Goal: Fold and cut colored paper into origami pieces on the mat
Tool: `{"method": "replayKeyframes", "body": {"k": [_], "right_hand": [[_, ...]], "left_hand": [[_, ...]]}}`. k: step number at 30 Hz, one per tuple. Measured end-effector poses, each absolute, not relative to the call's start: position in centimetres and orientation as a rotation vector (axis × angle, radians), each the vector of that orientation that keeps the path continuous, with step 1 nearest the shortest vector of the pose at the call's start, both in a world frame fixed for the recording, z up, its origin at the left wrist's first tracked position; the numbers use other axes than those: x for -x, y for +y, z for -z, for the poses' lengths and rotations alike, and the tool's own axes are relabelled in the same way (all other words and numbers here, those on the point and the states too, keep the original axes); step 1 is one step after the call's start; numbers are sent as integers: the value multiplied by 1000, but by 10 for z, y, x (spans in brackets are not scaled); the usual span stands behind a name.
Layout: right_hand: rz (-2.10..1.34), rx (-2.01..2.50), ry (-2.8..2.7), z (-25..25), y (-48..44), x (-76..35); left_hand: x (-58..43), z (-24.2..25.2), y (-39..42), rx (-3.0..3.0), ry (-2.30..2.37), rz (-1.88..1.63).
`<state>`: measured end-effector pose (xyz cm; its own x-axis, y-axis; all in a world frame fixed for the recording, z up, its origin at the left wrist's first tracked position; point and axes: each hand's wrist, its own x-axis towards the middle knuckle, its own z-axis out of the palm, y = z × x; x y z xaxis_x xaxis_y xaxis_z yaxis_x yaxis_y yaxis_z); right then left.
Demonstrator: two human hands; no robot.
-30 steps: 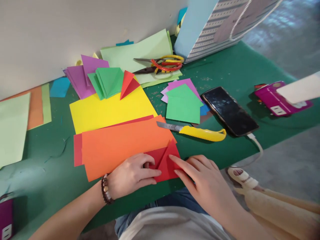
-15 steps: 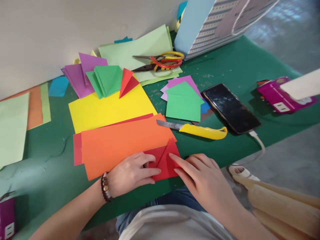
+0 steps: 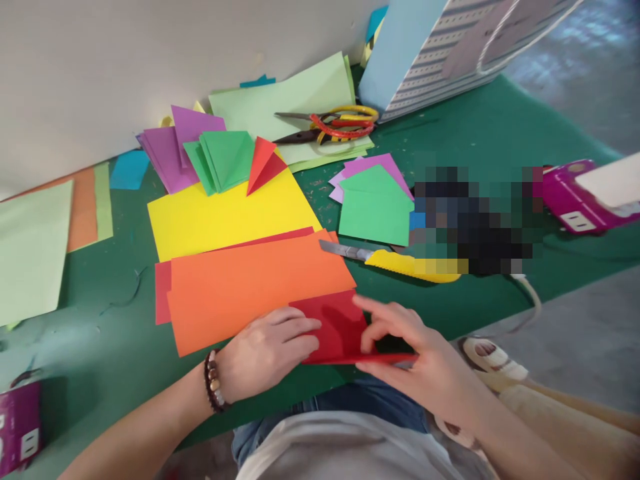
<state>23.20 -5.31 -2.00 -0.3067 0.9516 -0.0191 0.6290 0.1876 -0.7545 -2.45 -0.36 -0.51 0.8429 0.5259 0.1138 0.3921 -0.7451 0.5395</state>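
At the surface (image 3: 100, 293) near edge, I am recording the right hand (image 3: 415, 347) pinching the red paper (image 3: 335, 327), now unfolded, while the flat left hand (image 3: 265, 353) is pressing it down.

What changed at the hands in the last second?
The right hand moved rightward and took hold of the red paper by its lower edge, lifting it; the diagonal flap no longer shows. The left hand stayed on it; the orange sheets stayed put.

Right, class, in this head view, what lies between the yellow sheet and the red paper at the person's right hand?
An orange paper sheet lies between the yellow sheet and the red paper at the right hand, as the head view shows.
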Motion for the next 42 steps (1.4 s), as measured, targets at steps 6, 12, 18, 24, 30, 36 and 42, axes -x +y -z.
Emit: {"method": "replayKeyframes", "body": {"k": [6,12,18,24,30,36,42], "right_hand": [[-883,1162,-2350,23,-50,-235],[-825,1199,-2369,28,-52,-233],[-863,1264,-2343,26,-55,-231],[-738,1281,-2179,35,-56,-225],[-483,1608,-2014,29,-58,-213],[-382,1787,-1987,33,-61,-209],[-368,1766,-2081,36,-61,-210]], "left_hand": [[22,-1,-11,-2497,770,-255],[19,-5,-21,-2439,832,-186],[14,0,-30,-2446,918,-248],[14,2,-26,-2417,915,-319],[13,4,-25,-2386,930,-356],[11,3,-23,-2364,935,-369],[13,3,-19,-2315,909,-335]]}}
